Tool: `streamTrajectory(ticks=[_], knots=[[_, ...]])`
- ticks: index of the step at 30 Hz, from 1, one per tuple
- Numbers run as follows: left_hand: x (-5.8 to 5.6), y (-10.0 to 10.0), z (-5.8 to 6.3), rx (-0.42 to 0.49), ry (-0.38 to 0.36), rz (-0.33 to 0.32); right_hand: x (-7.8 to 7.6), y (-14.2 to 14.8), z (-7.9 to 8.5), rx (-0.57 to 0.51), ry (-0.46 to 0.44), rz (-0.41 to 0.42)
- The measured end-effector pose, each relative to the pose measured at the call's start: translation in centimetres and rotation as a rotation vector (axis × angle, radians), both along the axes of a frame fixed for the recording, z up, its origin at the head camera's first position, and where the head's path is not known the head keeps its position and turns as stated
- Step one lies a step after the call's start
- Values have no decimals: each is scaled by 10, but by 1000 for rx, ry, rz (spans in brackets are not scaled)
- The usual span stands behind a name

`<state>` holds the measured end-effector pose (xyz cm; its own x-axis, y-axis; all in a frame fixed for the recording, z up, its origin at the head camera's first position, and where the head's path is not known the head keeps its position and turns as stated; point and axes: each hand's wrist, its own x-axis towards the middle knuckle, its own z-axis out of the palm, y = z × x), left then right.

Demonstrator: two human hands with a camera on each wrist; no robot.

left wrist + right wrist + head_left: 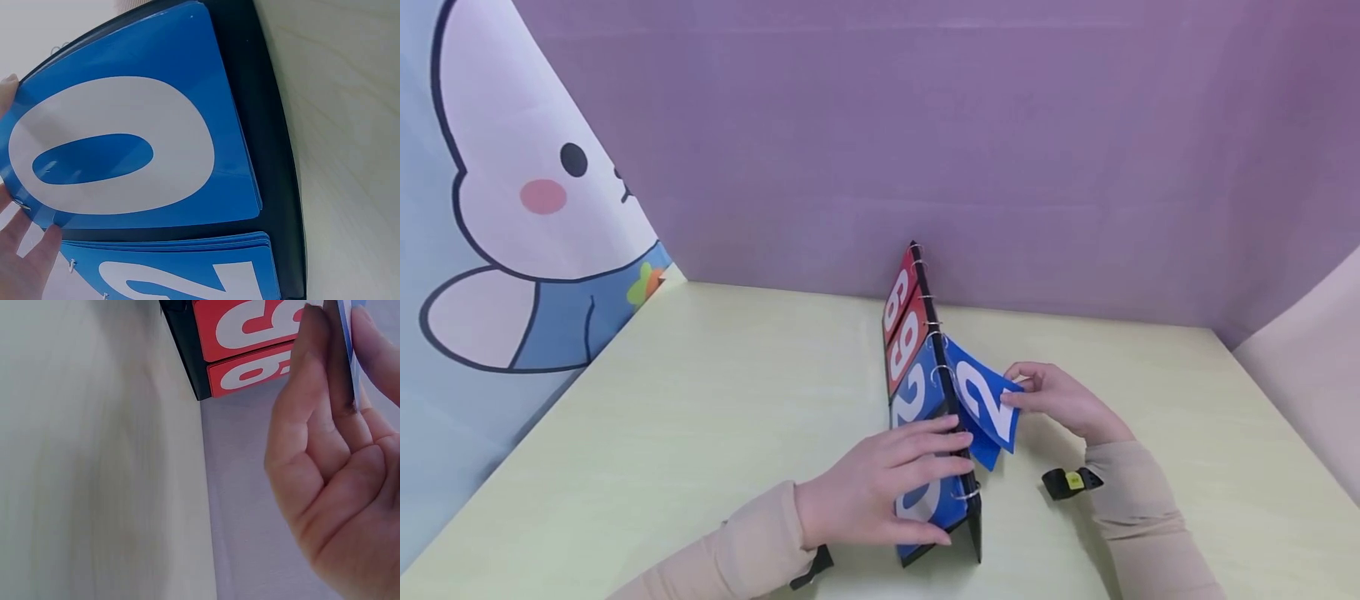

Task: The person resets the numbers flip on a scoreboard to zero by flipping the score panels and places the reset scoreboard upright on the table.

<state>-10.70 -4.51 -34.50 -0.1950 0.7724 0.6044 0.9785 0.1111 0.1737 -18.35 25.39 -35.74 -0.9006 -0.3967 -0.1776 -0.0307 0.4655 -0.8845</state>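
A tabletop flip scoreboard (956, 400) with a black frame and ring-bound number cards stands tent-like on the table. My right hand (1063, 402) pinches the free edge of a blue number card (983, 392) showing a white 2, lifted away from the scoreboard's right side. Thumb and fingers meet on that card in the right wrist view. Along the near end, my left hand (887, 479) rests with spread, mostly straight fingers against the top edge. Beneath it, a blue card with a white 0 (181, 106) fills much of the left wrist view.
Red number cards (901, 312) hang at the scoreboard's far end, close to the purple backdrop (925, 150). A pale yellow table (760, 375) lies under everything. On the left is a wall hanging (512, 233) with a cartoon animal.
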Motion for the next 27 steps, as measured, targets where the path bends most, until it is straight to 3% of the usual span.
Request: streamTrajectory(ticks=[10, 14, 21, 27], knots=[[0, 1, 0, 14, 11, -7, -1, 1, -3, 11, 46, -3], [1, -2, 0, -3, -14, 1, 0, 1, -2, -11, 19, -12], [1, -2, 1, 1, -11, -3, 3, 8, 11, -148, -11, -101], [1, -1, 1, -7, -32, -2, 12, 15, 29, -362, -2, -208]])
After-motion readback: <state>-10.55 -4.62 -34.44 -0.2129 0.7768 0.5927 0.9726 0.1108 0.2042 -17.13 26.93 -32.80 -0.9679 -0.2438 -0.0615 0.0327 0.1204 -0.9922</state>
